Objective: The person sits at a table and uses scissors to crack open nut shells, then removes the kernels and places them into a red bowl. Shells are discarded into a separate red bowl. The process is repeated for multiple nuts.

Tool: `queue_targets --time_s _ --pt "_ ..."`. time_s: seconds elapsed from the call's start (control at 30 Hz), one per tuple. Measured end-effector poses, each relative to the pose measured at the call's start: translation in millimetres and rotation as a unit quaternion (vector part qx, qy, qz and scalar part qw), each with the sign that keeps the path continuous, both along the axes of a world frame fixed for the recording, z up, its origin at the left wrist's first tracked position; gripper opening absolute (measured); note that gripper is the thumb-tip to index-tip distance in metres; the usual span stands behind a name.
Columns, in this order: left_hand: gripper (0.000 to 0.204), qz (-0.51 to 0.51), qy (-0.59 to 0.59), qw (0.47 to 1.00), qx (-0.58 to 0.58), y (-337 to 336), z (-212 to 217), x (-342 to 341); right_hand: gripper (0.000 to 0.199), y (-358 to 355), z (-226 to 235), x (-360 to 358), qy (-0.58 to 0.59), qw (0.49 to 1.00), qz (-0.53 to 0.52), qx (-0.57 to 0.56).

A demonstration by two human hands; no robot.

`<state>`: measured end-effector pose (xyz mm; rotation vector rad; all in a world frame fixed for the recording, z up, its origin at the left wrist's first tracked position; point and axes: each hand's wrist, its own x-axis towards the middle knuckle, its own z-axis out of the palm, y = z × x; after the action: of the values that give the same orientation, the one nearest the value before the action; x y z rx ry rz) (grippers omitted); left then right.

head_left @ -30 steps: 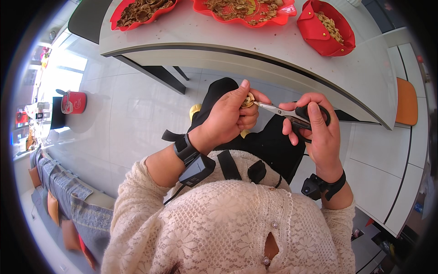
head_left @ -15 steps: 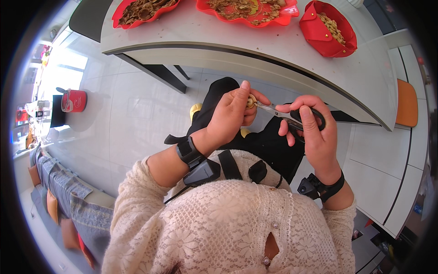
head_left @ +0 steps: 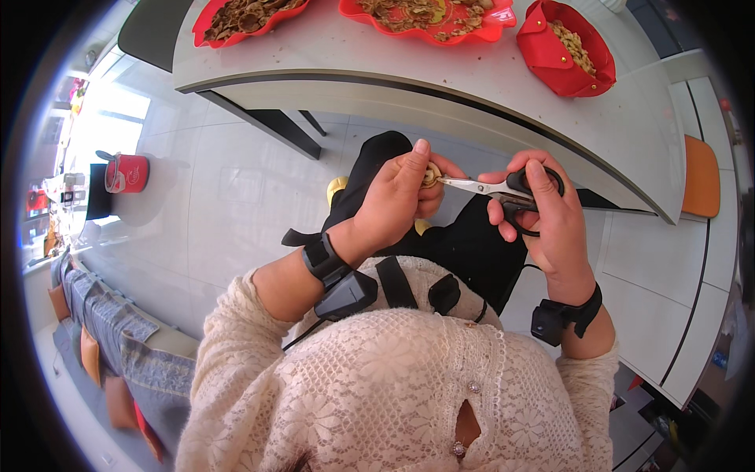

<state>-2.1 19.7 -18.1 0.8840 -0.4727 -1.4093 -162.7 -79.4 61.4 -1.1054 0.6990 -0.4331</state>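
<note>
My left hand (head_left: 397, 193) pinches a small, light-brown nut half (head_left: 430, 175), probably walnut, between thumb and fingers. My right hand (head_left: 554, 216) holds a pair of scissors (head_left: 472, 186) by the black handles, its fingers through the loops. The scissors point left, and their tips reach the nut half. The blades look nearly closed together. Both hands are over my lap, below the table's front edge. Fingers hide part of the nut half.
On the white table (head_left: 354, 59), a red dish (head_left: 206, 20) holds brown shells. Another red dish (head_left: 476, 33) holds shell bits, and a red snap-cornered basket (head_left: 549, 57) holds pale kernels. A red bucket (head_left: 135, 175) stands on the floor at left. An orange seat (head_left: 700, 179) is at right.
My right hand has shifted slightly right and turned, so the scissor blades show more fully, with the tips still at the nut half. My left hand has barely moved.
</note>
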Motion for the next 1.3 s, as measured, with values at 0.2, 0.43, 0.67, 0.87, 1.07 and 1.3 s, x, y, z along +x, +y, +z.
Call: queue_targets --time_s 0.2,0.43,0.67,0.87,1.07,1.3 --pt "0.056 -0.020 0.055 0.998 -0.008 -2 1 3 0.026 0 -5 -2 -0.011 0.996 -0.042 0.079" --pt "0.054 0.014 -0.034 0.999 0.002 -1 1 -2 0.023 10 -5 -1 -0.008 0.998 -0.003 -0.060" --pt "0.052 0.072 -0.062 0.995 -0.001 -1 4 -7 0.020 21 -8 0 -0.019 0.972 0.034 -0.231" --pt "0.052 0.089 -0.085 0.992 0.005 -1 3 -8 0.015 30 -14 2 -0.023 0.940 0.042 -0.338" --pt "0.051 0.113 -0.067 0.991 0.001 -1 2 -8 0.021 27 -16 6 -0.041 0.990 -0.026 -0.131" --pt "0.051 0.107 -0.086 0.990 0.001 -3 0 -9 0.017 23 -17 6 -0.020 0.954 0.048 -0.296"
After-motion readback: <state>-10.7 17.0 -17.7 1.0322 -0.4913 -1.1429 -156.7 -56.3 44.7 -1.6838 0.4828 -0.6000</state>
